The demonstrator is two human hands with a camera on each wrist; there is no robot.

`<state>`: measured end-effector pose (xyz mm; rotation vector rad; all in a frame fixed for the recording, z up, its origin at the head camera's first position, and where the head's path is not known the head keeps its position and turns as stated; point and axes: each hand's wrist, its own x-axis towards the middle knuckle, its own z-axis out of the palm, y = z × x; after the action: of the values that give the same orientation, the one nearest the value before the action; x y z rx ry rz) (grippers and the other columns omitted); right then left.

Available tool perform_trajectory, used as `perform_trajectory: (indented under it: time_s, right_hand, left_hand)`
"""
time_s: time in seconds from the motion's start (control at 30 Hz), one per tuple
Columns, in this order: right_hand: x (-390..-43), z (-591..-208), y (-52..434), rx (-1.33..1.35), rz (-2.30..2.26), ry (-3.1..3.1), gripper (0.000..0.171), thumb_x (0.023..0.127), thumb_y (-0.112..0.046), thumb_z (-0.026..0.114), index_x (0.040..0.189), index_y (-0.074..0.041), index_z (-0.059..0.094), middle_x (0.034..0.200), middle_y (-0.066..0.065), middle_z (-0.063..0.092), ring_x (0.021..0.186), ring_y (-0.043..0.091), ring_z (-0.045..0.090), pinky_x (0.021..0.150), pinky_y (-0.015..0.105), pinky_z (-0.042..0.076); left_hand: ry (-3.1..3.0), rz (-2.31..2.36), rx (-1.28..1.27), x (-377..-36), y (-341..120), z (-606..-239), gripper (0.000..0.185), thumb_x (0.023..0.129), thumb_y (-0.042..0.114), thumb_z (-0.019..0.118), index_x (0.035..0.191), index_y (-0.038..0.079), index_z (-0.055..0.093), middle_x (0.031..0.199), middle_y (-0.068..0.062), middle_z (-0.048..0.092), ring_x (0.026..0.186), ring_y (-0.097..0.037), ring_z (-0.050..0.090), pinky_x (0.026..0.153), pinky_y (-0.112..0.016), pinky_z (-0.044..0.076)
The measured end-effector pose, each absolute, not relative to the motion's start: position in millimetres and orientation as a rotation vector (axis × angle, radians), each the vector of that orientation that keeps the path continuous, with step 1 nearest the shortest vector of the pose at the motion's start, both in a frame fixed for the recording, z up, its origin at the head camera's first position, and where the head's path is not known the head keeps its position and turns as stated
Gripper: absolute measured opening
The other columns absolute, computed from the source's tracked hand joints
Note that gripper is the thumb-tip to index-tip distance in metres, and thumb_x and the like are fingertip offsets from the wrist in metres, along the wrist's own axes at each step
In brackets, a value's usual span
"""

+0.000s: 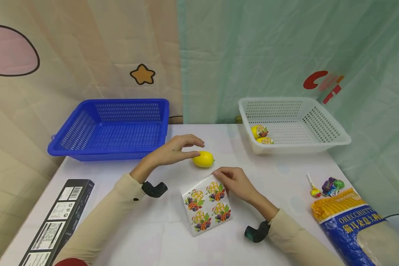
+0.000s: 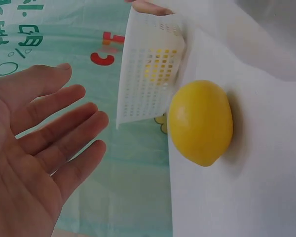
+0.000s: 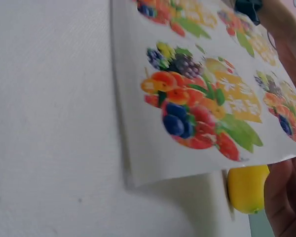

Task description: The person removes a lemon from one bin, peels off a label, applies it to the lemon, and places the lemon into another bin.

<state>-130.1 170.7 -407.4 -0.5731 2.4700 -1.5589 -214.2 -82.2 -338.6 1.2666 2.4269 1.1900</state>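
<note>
A plain yellow lemon (image 1: 203,159) lies on the white table, and it also shows large in the left wrist view (image 2: 201,122). Just left of it hovers my left hand (image 1: 177,149), fingers loosely extended and apart from the fruit in the left wrist view. My right hand (image 1: 236,183) pinches the top right corner of a white sticker sheet (image 1: 206,205) printed with several fruit designs. In the right wrist view the sheet (image 3: 202,103) tilts up off the table, partly covering the lemon (image 3: 247,188).
A blue basket (image 1: 108,151) stands back left. The white basket (image 1: 302,147) at back right holds two stickered lemons (image 1: 260,132). To the right lie a lollipop (image 1: 315,192), wrapped candies (image 1: 332,186) and a pasta bag (image 1: 362,229). A long black box (image 1: 58,221) lies left.
</note>
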Motion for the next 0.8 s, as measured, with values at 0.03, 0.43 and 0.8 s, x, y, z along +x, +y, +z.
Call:
perform_trajectory:
  time_s: [0.03,0.43,0.8]
  right_hand:
    - [-128.1,-402.4,169.1,-0.542,-1.590,2.480,0.023,0.104,-0.016,0.051,0.101,-0.003,0.070,0.070,0.008,0.062,0.051,0.039,0.052,0.045,0.034,0.049]
    - [-120.2,-372.4,165.3,-0.401,-1.802,2.513,0.027,0.104,-0.018,0.050,0.093,0.000,0.067,0.057,0.013,0.055,0.036,0.038,0.048,0.035,0.044,0.046]
    - [-121.5,-371.1,165.4,-0.349,-1.891,2.563,0.030,0.105,-0.018,0.049,0.088,0.002,0.065,0.061,0.011,0.061,0.036,0.044,0.044,0.032,0.045,0.042]
  left_hand:
    - [2.420,1.197,1.274,-213.4,-82.3,-337.7,0.028,0.096,0.015,0.065,0.122,0.005,0.066,0.126,-0.007,0.063,0.120,-0.022,0.056,0.106,-0.041,0.043]
    - [2.242,1.215,1.338,-202.8,-84.1,-325.3,0.009,0.091,0.012,0.071,0.093,0.006,0.077,0.092,0.000,0.073,0.085,-0.015,0.066,0.083,-0.030,0.056]
    - [2.222,1.152,1.348,-199.7,-78.8,-330.9,0.006,0.084,0.011,0.079,0.089,0.009,0.078,0.087,0.006,0.071,0.081,-0.013,0.064,0.077,-0.031,0.057]
